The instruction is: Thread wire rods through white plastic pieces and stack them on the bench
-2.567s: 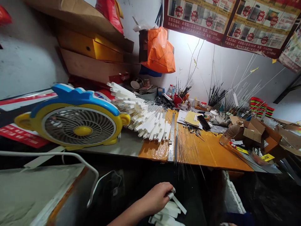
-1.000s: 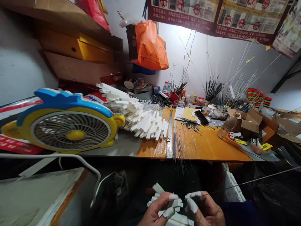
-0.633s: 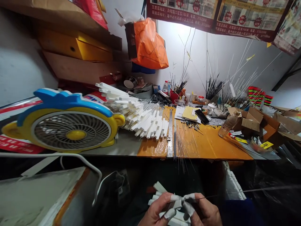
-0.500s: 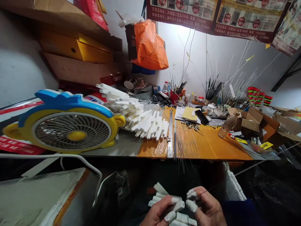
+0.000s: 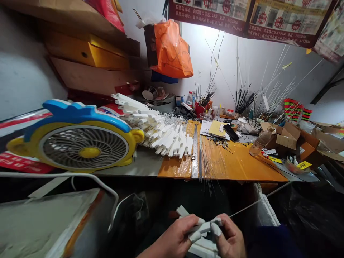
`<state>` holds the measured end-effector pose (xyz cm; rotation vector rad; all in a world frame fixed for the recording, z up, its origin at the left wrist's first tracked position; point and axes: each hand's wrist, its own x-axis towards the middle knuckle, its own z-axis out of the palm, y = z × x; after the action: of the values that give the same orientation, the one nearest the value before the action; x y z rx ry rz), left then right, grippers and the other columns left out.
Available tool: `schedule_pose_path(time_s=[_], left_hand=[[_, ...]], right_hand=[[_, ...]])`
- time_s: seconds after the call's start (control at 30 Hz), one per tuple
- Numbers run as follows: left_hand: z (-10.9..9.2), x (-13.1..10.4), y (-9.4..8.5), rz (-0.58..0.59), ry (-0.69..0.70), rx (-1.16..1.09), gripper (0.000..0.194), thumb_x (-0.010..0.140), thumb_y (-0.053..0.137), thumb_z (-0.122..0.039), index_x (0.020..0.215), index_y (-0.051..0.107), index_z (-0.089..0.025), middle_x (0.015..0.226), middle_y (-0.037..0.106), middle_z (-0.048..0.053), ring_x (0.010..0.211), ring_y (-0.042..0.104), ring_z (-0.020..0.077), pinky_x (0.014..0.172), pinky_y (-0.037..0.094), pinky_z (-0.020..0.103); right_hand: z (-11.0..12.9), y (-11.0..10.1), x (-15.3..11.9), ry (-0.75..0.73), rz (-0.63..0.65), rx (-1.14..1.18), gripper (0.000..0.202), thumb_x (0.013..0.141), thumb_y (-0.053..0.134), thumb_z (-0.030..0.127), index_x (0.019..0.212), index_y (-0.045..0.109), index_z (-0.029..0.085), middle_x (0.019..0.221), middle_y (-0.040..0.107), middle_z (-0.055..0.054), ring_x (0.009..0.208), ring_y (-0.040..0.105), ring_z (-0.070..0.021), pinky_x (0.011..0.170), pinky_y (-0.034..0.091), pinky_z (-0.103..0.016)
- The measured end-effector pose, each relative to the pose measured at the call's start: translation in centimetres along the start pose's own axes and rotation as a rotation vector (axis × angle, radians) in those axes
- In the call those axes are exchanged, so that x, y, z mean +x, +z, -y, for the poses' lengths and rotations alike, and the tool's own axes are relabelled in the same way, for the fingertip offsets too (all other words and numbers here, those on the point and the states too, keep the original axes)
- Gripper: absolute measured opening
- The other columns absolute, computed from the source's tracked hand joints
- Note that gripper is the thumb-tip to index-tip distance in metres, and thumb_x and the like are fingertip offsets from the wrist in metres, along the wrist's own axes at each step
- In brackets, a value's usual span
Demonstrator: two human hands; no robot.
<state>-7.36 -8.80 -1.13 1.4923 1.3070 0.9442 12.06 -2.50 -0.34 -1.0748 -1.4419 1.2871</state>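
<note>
My left hand (image 5: 178,233) pinches a white foam strip (image 5: 204,227) between taped fingertips, low in the view over my lap. My right hand (image 5: 231,236), its thumb and finger also wrapped in white, closes on a thin rod (image 5: 245,208) that runs out to the upper right. Both sets of fingertips meet at the strip's right end; whether the rod has entered the foam is hidden by them. More white strips (image 5: 202,248) lie underneath the hands.
A large pile of white strips with thin wires (image 5: 172,138) covers the bench's middle left, beside a blue and yellow fan (image 5: 90,152). A metal ruler (image 5: 194,161), loose wires (image 5: 206,172), a phone (image 5: 231,133) and a bottle (image 5: 260,142) lie or stand rightward.
My right hand has moved left, bringing its fingertips against the end of the strip in my left hand. The gap between the two hands has closed.
</note>
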Motion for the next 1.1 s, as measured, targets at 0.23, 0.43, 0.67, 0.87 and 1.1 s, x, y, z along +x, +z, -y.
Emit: schedule_pose_path(time_s=[0.23,0.43,0.67,0.87,1.1], left_hand=[[0.3,1.1,-0.1,0.025,0.028,0.102,0.016,0.095,0.054,-0.023,0.096,0.069,-0.021,0.094,0.07,0.001,0.086,0.064,0.017,0.076,0.047,0.021],[3.4,3.9,-0.9,0.103,-0.018,0.541,0.026,0.085,0.049,-0.005,0.094,0.067,-0.021,0.097,0.07,0.001,0.089,0.066,0.017,0.078,0.048,0.021],[8.2,8.1,-3.4,0.099,-0.123,0.768,0.045,0.075,0.05,0.006,0.106,0.07,-0.02,0.114,0.071,0.008,0.118,0.061,0.0309,0.105,0.044,0.043],[8.3,7.5,-1.9,0.153,-0.091,0.813,0.046,0.079,0.051,0.007,0.112,0.07,-0.019,0.119,0.071,0.009,0.121,0.061,0.0292,0.109,0.044,0.04],[8.1,6.7,1.0,0.358,-0.132,0.872,0.025,0.079,0.06,-0.004,0.094,0.074,-0.018,0.104,0.077,0.011,0.107,0.069,0.0353,0.091,0.055,0.043]], right_hand=[[-3.7,0.4,0.1,0.153,-0.091,0.076,0.043,0.067,0.082,0.061,0.064,0.071,0.019,0.056,0.053,0.004,0.054,0.045,-0.0138,0.051,0.042,-0.025],[-5.3,0.4,1.0,0.378,0.097,0.029,0.044,0.061,0.079,0.061,0.064,0.067,0.019,0.048,0.051,0.006,0.036,0.038,-0.0095,0.036,0.029,-0.022],[1.4,-3.0,10.8,-0.027,-0.009,-0.488,0.034,0.077,0.064,0.05,0.087,0.076,0.02,0.071,0.075,-0.005,0.072,0.07,-0.0273,0.07,0.05,-0.035],[0.3,0.2,15.2,-0.015,0.148,-0.57,0.016,0.067,0.07,0.028,0.078,0.074,0.017,0.053,0.062,0.003,0.055,0.058,-0.0184,0.058,0.041,-0.03],[1.3,-1.8,13.6,0.12,0.263,-0.581,0.01,0.062,0.065,0.025,0.069,0.07,0.02,0.047,0.051,0.008,0.04,0.051,-0.0141,0.043,0.037,-0.026]])
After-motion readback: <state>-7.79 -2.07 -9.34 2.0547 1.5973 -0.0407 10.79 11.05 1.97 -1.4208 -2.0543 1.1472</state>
